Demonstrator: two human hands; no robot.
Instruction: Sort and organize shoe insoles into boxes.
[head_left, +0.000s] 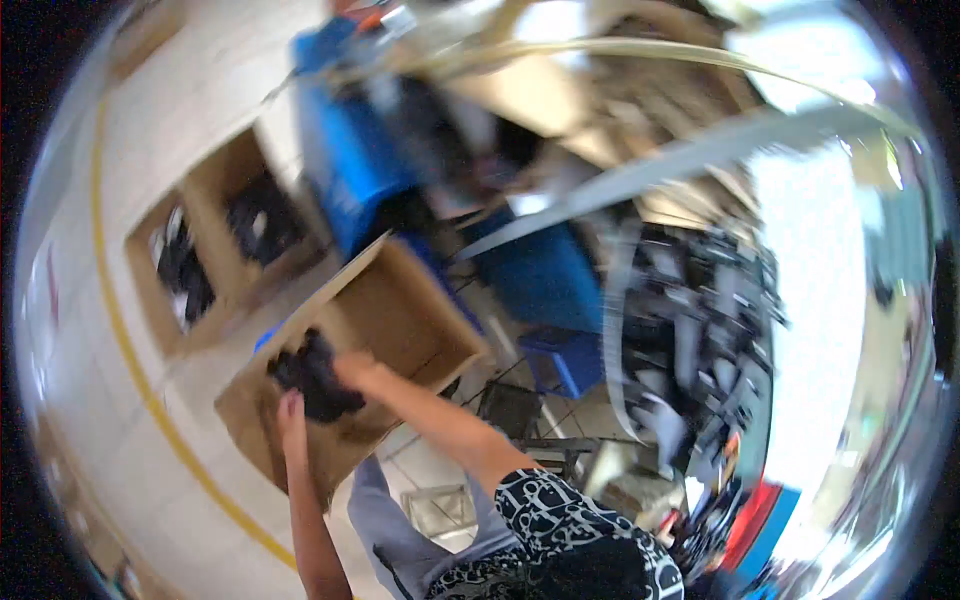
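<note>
A bundle of black pieces with a lumpy edge [315, 378] is over the near-left part of an open cardboard box [425, 290]; blur hides what kind of pieces they are. My right hand [353, 370] grips the bundle from its right side, with the forearm reaching across the box's near edge. At the lower left of the bundle, my left hand [291, 412] holds on with its fingers closed at the edge. The fingertips of both hands are partly hidden by the black pieces.
Two cardboard boxes [222, 255] with black items stand on the tiled floor at left, beside a yellow line [150, 395]. Blue bins [345, 140] stand behind my box. At right, many black and grey parts [690, 340] cover a work surface near a grey metal bar [640, 180].
</note>
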